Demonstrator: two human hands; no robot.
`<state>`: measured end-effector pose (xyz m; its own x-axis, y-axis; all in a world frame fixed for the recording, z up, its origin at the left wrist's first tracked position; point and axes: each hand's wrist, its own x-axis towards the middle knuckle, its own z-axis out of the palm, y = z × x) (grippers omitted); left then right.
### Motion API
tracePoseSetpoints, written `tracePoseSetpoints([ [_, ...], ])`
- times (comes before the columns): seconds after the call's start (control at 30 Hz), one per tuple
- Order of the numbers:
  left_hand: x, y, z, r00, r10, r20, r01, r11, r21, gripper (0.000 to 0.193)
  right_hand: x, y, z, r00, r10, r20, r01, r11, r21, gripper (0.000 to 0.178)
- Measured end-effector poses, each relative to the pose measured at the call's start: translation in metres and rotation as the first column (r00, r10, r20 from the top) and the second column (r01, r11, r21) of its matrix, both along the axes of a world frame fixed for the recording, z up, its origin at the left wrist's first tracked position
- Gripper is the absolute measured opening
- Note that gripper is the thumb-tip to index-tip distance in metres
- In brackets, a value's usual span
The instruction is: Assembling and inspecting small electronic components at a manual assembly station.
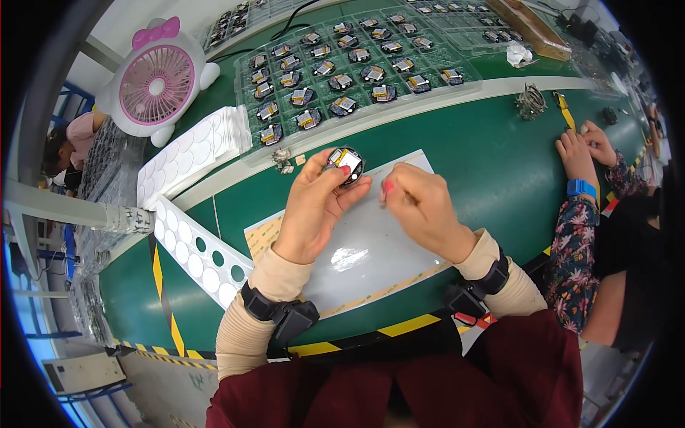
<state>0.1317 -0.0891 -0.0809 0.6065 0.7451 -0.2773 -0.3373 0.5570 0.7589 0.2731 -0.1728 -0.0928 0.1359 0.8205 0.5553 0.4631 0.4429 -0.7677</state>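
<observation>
Round black module [347, 163] sat pinched in the left hand [316, 207] grip, face up; right hand [422, 207], fingers pinched shut, hovered just beside it.

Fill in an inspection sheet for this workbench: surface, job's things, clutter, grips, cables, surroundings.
Surface: green bench with a clear mat taped down.
Job's things: small round part held in the left hand; right hand pinched shut beside it, what it holds too small to tell.
Clutter: clear trays of round parts; white sheets with round pads; small metal bits; wire bundle.
Grips: left closed on the part; right closed.
Cables: black cable at the back.
Surroundings: pink and white fan; a co-worker's hands at right.
</observation>
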Motion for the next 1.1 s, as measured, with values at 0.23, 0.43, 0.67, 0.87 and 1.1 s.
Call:
tracePoseSetpoints([
  [0.23,0.002,-0.005,0.003,0.992,0.039,-0.118,-0.021,0.988,0.153,0.017,0.004,0.007,0.003,0.903,-0.135,-0.409,-0.006,0.946,-0.325,0.011],
  [0.43,0.005,-0.009,-0.003,0.989,0.064,-0.136,-0.030,0.971,0.236,0.014,0.002,0.005,0.000,0.926,-0.115,-0.360,-0.006,0.948,-0.317,0.009],
  [0.67,0.006,-0.012,-0.005,0.966,0.097,-0.238,0.035,0.868,0.496,0.015,0.001,0.005,-0.005,0.944,-0.117,-0.308,0.021,0.954,-0.298,0.006],
  [0.87,0.007,-0.014,-0.006,0.959,0.097,-0.266,0.044,0.877,0.478,0.015,-0.001,0.005,-0.006,0.970,-0.176,-0.169,0.130,0.959,-0.253,0.010],
  [1.1,0.007,-0.010,-0.007,0.976,0.025,-0.217,0.042,0.954,0.298,0.014,0.005,0.003,0.005,0.927,-0.172,-0.334,0.077,0.958,-0.278,0.009],
])
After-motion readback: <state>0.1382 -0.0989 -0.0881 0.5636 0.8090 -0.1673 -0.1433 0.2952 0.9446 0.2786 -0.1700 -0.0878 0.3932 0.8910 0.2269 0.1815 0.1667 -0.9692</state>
